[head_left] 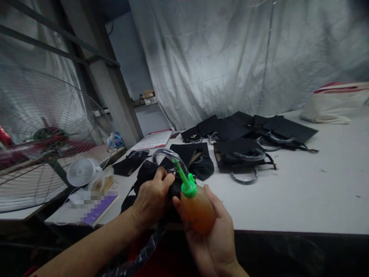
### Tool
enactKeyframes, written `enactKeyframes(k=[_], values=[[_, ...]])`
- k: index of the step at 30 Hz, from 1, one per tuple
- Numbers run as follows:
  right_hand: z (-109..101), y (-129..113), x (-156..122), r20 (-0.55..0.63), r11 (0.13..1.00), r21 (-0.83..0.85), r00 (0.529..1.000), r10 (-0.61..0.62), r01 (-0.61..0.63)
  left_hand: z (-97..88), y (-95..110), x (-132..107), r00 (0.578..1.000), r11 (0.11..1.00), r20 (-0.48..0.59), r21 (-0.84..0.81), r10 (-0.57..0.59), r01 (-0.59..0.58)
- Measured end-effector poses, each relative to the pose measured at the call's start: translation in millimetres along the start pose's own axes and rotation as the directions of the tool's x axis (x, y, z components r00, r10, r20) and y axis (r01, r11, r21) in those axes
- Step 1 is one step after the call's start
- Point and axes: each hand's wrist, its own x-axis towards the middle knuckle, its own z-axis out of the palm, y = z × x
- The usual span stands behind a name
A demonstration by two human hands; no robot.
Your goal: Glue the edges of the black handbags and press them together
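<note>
My right hand [215, 231] is wrapped round a squeeze bottle [198, 211] of amber liquid with a green nozzle. The bottle tilts so that its tip points up and left, close to the plastic-wrapped handle [170, 154] of a black bag [145, 173]. My left hand [152, 196] is closed on the black bag near the base of that handle, thumb and forefinger pressed together. Another wrapped handle [144, 250] hangs below the table edge, between my forearms. The nozzle and my hands hide part of the bag.
Several black bags [239, 150] with wrapped handles lie across the white table [302, 192]. A large fan [49, 134] and a small white fan [82, 172] stand left, near a purple book [99, 209]. Printed sheets [152, 139] lie behind; a cream cloth bag [331, 104] sits far right.
</note>
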Motion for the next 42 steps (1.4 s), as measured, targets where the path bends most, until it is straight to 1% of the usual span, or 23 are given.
enactKeyframes(k=[1, 3, 6, 8, 10, 12, 13, 15, 17, 19, 22, 25, 26, 28, 29, 30, 31, 32, 34, 36, 38, 40, 42], values=[[-0.4, -2.4, 0.0, -0.004, 1.0, 0.02, 1.0, 0.009, -0.009, 1.0, -2.4, -2.7, 0.998, 0.999, -0.048, 0.008, 0.047, -0.047], [-2.2, -8.3, 0.8, -0.022, 0.999, 0.041, 0.999, 0.026, -0.025, 3.9, -6.8, -7.0, 0.98, 0.988, -0.127, 0.014, 0.156, -0.155], [-6.8, -15.0, 3.0, -0.061, 0.998, 0.069, 0.998, 0.016, -0.012, 11.1, -10.0, -7.4, 0.939, 0.957, -0.185, 0.039, 0.289, -0.287], [-10.1, -16.8, 4.2, -0.056, 0.995, 0.101, 0.998, 0.003, 0.003, 16.9, -10.9, -3.4, 0.914, 0.943, -0.235, 0.054, 0.331, -0.328], [-13.2, -18.6, 4.3, -0.013, 0.991, 0.132, 1.0, -0.001, 0.003, 21.6, -13.5, 2.6, 0.884, 0.927, -0.287, 0.049, 0.369, -0.371], [-17.0, -23.0, 2.4, 0.053, 0.99, 0.135, 0.998, 0.026, -0.033, 24.7, -19.3, 8.7, 0.876, 0.917, -0.292, 0.014, 0.384, -0.398], [-19.2, -26.7, 0.7, 0.082, 0.991, 0.123, 0.995, 0.051, -0.061, 25.9, -23.2, 11.3, 0.889, 0.922, -0.27, -0.013, 0.369, -0.386], [-24.8, -37.1, -4.3, 0.123, 0.992, 0.086, 0.989, 0.081, -0.092, 28.5, -31.1, 15.5, 0.94, 0.951, -0.191, -0.071, 0.284, -0.301], [-31.7, -50.1, -10.1, 0.123, 0.997, 0.058, 0.991, 0.05, -0.057, 32.0, -36.6, 18.4, 0.974, 0.969, -0.101, -0.125, 0.203, -0.215], [-40.1, -63.4, -14.9, 0.064, 0.999, 0.041, 0.998, -0.002, -0.001, 35.5, -38.6, 21.2, 0.98, 0.965, -0.041, -0.168, 0.196, -0.2], [-55.5, -81.3, -19.0, -0.061, 0.997, 0.015, 0.996, -0.071, 0.072, 34.7, -39.5, 28.7, 0.964, 0.951, 0.027, -0.175, 0.263, -0.255], [-72.7, -97.0, -22.5, -0.153, 0.986, -0.054, 0.975, -0.164, 0.157, 19.2, -43.6, 42.6, 0.936, 0.931, 0.124, -0.208, 0.33, -0.3], [-78.3, -102.2, -24.0, -0.191, 0.982, -0.081, 0.965, -0.181, 0.169, 11.0, -45.2, 48.4, 0.917, 0.913, 0.157, -0.249, 0.367, -0.323], [-88.6, -112.3, -27.1, -0.284, 0.978, -0.108, 0.937, -0.204, 0.18, -6.4, -46.2, 61.2, 0.862, 0.859, 0.206, -0.345, 0.463, -0.379], [-93.2, -117.0, -28.5, -0.331, 0.976, -0.113, 0.919, -0.215, 0.188, -14.2, -44.8, 68.0, 0.833, 0.836, 0.234, -0.377, 0.501, -0.398], [-97.4, -121.1, -29.6, -0.369, 0.972, -0.118, 0.9, -0.231, 0.201, -20.4, -42.0, 75.0, 0.813, 0.826, 0.26, -0.395, 0.521, -0.403], [-101.1, -124.6, -30.4, -0.4, 0.967, -0.128, 0.881, -0.253, 0.22, -24.7, -37.9, 82.2, 0.79, 0.819, 0.293, -0.404, 0.538, -0.408], [-104.3, -127.3, -30.7, -0.424, 0.96, -0.149, 0.862, -0.278, 0.236, -26.9, -32.7, 89.6, 0.777, 0.819, 0.317, -0.402, 0.544, -0.41], [-109.3, -130.6, -29.9, -0.455, 0.936, -0.226, 0.82, -0.346, 0.27, -25.4, -21.3, 104.5, 0.76, 0.821, 0.348, -0.396, 0.548, -0.411], [-112.6, -132.5, -27.5, -0.428, 0.885, -0.328, 0.784, -0.45, 0.329, -19.5, -10.8, 119.6, 0.765, 0.831, 0.357, -0.385, 0.536, -0.402], [-114.5, -134.6, -25.3, -0.327, 0.814, -0.417, 0.768, -0.55, 0.405, -13.6, -2.9, 134.4, 0.764, 0.836, 0.369, -0.38, 0.53, -0.396], [-115.3, -138.2, -25.3, -0.21, 0.738, -0.485, 0.756, -0.619, 0.469, -10.4, 3.0, 147.7, 0.737, 0.821, 0.389, -0.408, 0.552, -0.4], [-115.6, -143.2, -27.9, -0.135, 0.66, -0.563, 0.733, -0.667, 0.497, -9.1, 8.8, 158.5, 0.694, 0.775, 0.386, -0.479, 0.607, -0.412]])
